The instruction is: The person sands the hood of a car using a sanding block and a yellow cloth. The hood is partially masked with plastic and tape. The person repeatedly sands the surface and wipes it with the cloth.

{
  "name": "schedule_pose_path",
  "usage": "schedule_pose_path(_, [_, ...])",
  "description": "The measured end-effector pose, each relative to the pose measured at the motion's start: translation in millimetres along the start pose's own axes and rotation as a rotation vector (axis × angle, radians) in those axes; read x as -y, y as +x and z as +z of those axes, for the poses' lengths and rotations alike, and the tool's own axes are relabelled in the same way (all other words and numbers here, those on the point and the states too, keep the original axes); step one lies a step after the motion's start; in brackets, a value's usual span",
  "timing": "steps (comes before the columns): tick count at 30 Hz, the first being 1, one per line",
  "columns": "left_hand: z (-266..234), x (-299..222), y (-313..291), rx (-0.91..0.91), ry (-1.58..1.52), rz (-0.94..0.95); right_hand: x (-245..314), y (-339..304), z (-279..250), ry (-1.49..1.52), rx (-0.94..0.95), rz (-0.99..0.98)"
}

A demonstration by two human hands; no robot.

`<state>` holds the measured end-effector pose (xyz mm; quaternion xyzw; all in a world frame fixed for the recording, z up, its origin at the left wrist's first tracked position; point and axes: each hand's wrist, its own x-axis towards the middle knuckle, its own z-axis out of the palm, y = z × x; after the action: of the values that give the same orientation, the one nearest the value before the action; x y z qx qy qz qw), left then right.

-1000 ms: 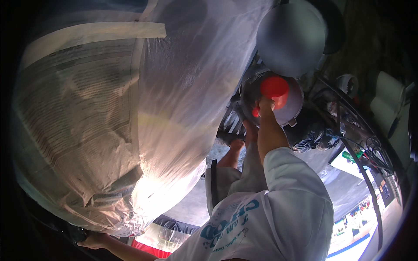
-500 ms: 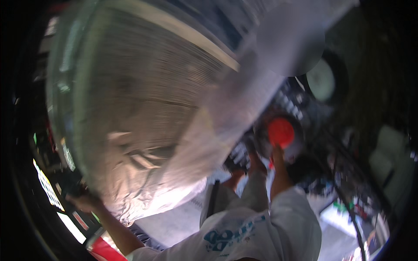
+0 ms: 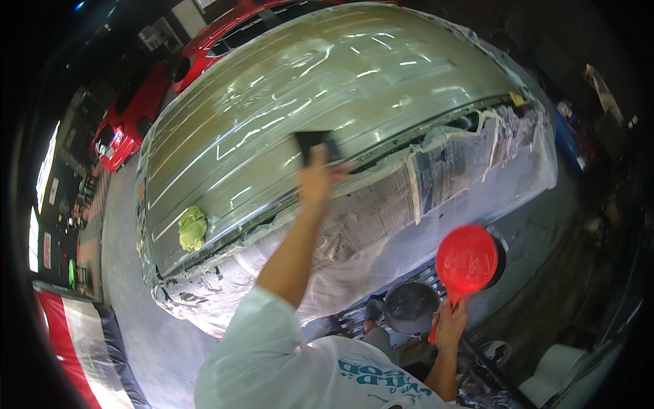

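In front of me is a wet, greenish vehicle roof [image 3: 272, 129], glossy with streaks of light. My left hand [image 3: 316, 178] reaches over its near edge, its fingers on a dark, flat sheet [image 3: 315, 144] that looks like sandpaper, slightly blurred. A red dipper [image 3: 467, 258] is raised at the right, and my right hand [image 3: 449, 324] is wrapped round its handle. Below and left of the dipper is a round black bucket [image 3: 411, 305]. A crumpled yellow-green cloth [image 3: 193, 228] lies on the roof's left part.
Plastic and paper masking [image 3: 381, 232] drapes the vehicle's near side. My feet are by a slatted platform [image 3: 351, 320]. Red cars [image 3: 112, 144] are parked at the far left. A white rounded container [image 3: 555, 371] and clutter stand at the lower right.
My view has lifted from the draped side to the roof. The left hand has come from the far left to above the roof. The dipper has risen from over the bucket.
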<state>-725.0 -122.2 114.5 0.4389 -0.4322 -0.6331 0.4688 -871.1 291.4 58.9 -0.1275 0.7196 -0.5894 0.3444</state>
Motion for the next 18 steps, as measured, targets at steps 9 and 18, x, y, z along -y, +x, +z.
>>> schedule_pose_path(9, [188, -4, 190, -0.035, -0.588, -0.259, 262, 168, 148, -0.220, 0.241, -0.485])
schedule_pose_path(18, [-186, -88, 233, -0.455, 0.129, -0.001, 265, 221, 85, 0.699, 0.457, -0.053])
